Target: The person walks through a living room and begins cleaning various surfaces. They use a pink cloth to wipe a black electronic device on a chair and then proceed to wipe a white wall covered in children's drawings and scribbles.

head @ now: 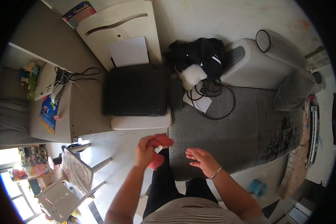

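My left hand [145,151] is closed around a crumpled red cloth [158,160], which sticks out above and below my fingers. My right hand [203,160] is held over the front edge of the grey sofa seat [226,134], fingers spread, with nothing in it and a bracelet at the wrist. Beyond my left hand is a black flat-topped device [135,91], which looks like a printer, on a white stand [141,122]. White paper [130,51] stands upright at its back.
Black clothing [204,53], a white bundle [192,76], a coiled black cable [232,105] and paper [203,103] lie at the sofa's back. A desk [64,112] with cables stands left, a white chair [77,170] lower left. A blue object [258,187] is on the floor, lower right.
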Motion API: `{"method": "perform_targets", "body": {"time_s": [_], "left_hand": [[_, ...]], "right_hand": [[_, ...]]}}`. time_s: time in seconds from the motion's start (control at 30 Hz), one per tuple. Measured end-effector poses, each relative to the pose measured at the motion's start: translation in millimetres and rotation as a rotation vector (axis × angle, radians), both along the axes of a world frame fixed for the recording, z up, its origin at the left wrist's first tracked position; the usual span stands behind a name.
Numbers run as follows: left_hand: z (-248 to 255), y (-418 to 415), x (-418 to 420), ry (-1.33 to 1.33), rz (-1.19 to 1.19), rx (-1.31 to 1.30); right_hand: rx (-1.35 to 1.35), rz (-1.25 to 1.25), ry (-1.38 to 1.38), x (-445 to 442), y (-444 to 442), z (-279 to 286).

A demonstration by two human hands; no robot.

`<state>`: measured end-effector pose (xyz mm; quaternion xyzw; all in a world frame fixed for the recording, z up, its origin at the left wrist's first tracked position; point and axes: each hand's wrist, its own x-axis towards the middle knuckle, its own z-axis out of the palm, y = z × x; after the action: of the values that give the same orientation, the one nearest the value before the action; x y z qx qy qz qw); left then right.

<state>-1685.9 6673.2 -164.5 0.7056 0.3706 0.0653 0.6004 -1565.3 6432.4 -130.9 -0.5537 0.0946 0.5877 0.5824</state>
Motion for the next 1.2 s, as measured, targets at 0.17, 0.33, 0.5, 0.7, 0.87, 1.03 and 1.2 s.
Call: {"method": "perform_targets", "body": {"time_s": [0.17, 0.33, 0.5, 0.7, 0.87, 1.03, 1.2], "left_hand": [[-40, 113, 76, -0.029, -0.112, 0.614], [-90, 152, 145, 0.118, -0.124, 0.872], [-133, 143, 170, 0.208, -0.133, 1.043], [-139, 142, 177, 0.251, -0.126, 1.079], [-139, 144, 177, 0.258, -0.127, 1.074], [-139, 142, 176, 0.261, -0.126, 1.075], [-139, 142, 176, 0.27, -0.129, 1.065]], "right_hand": [[-0.286, -0.189, -0.233, 44, 28, -50], [-0.351, -0.101, -0.612, 108, 93, -134], [-0.502, 0.156, -1.051, 157, 164, -170], [-0.656, 0.185, -1.061, 163, 213, -194], [-0.744, 0.17, -1.003, 158, 226, -196], [-0.767, 0.144, -0.976, 159, 231, -183], [-0.748, 0.086, -1.033, 156, 227, -182]]}}
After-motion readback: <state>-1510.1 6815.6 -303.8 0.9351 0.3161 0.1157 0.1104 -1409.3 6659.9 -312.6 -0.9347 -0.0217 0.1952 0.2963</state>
